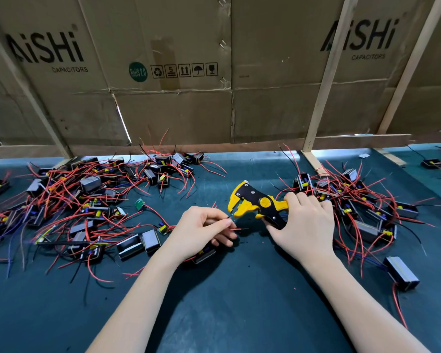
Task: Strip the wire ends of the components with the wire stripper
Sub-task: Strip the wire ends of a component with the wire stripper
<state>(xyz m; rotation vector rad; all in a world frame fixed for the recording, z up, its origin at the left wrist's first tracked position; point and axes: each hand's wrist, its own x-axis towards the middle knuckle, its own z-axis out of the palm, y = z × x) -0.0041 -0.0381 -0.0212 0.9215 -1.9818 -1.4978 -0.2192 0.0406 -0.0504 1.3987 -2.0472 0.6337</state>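
Observation:
My right hand (303,225) grips the handles of a yellow and black wire stripper (255,202), whose jaws point left and stand open. My left hand (201,230) pinches a thin black wire (227,217) between thumb and forefinger, its tip just left of the jaws. A red wire (236,228) sticks out from under the same fingers. Both wires run back to a small black component (204,254) that lies on the mat half hidden beneath my left hand.
A big tangle of black components with red wires (82,200) covers the left of the dark green mat (239,301). A smaller heap (362,207) lies on the right, one lone component (401,273) nearer me. A cardboard wall (189,72) with wooden slats closes the back.

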